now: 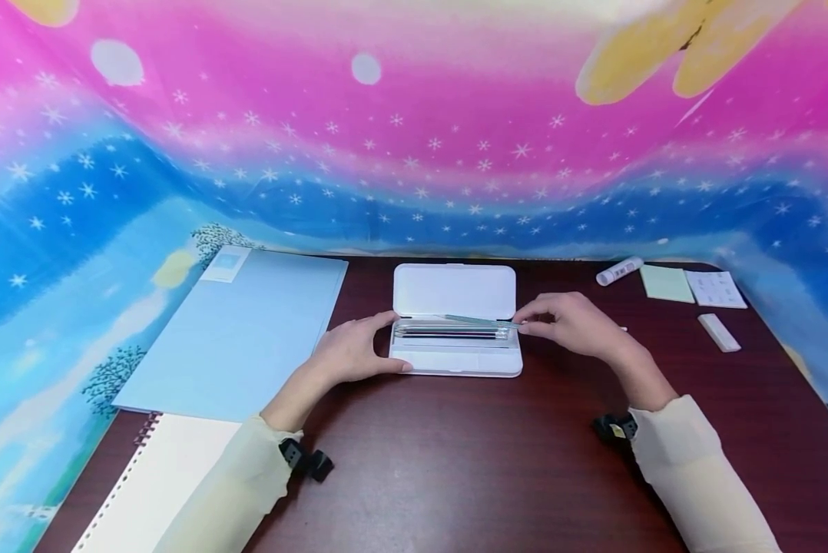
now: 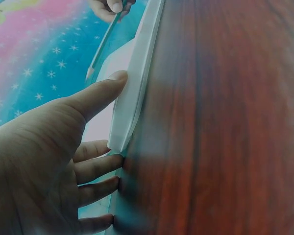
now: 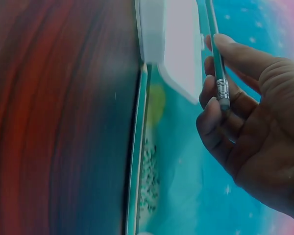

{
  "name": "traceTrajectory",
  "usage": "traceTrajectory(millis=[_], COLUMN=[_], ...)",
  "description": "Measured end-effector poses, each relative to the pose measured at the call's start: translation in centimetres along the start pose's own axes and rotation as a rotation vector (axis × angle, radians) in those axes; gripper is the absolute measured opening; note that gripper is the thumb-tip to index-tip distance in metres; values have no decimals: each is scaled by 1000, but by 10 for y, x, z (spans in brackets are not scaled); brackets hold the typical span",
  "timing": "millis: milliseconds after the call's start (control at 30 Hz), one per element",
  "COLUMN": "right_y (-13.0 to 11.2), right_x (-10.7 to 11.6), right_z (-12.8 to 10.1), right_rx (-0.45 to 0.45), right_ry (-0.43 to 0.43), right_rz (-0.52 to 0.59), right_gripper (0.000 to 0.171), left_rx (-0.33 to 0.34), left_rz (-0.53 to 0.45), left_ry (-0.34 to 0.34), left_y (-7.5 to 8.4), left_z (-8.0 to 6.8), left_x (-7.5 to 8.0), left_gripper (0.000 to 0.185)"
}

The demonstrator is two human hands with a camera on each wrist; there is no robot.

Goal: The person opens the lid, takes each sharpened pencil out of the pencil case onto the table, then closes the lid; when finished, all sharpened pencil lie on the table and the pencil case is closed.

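A white pencil case point(image 1: 455, 362) lies on the table with its lid point(image 1: 454, 290) raised; several pencils point(image 1: 448, 333) lie inside. My left hand point(image 1: 348, 349) holds the case's left end, thumb on the near edge and index finger at the hinge side. In the left wrist view the thumb point(image 2: 100, 95) touches the case's edge point(image 2: 137, 78). My right hand point(image 1: 576, 326) pinches a green pencil point(image 3: 218, 63) near its eraser end, above the case's right side. The pencil's tip points left, toward the case's back edge.
Left lies a light blue folder point(image 1: 241, 330), partly over a spiral notebook point(image 1: 165, 468). At the right are a glue stick point(image 1: 619, 271), green sticky notes point(image 1: 666, 283), a white printed pad point(image 1: 716, 289) and a white eraser point(image 1: 719, 332). A patterned cloth point(image 1: 414, 177) stands behind the table.
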State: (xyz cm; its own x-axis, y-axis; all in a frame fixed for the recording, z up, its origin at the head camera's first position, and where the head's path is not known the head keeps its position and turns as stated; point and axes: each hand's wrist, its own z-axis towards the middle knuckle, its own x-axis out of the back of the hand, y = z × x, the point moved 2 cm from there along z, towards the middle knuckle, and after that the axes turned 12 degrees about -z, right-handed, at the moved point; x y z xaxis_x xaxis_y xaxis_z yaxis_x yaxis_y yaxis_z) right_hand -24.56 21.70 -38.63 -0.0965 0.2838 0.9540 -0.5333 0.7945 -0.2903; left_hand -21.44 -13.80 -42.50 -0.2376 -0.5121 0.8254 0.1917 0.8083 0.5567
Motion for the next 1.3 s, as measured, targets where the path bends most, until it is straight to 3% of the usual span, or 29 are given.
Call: traceTrajectory(millis=[500, 1300], right_y=[44, 96], right_x=[21, 33], right_z=[-28, -70], right_rx=[-197, -316], right_ry=[22, -3], right_rz=[112, 90], right_gripper=[20, 21], left_rx=[-13, -42], left_rz=[-1, 36], left_ry=[6, -9], left_y=[0, -1], left_z=[-1, 0], left_x=[2, 2], left_gripper=[95, 100])
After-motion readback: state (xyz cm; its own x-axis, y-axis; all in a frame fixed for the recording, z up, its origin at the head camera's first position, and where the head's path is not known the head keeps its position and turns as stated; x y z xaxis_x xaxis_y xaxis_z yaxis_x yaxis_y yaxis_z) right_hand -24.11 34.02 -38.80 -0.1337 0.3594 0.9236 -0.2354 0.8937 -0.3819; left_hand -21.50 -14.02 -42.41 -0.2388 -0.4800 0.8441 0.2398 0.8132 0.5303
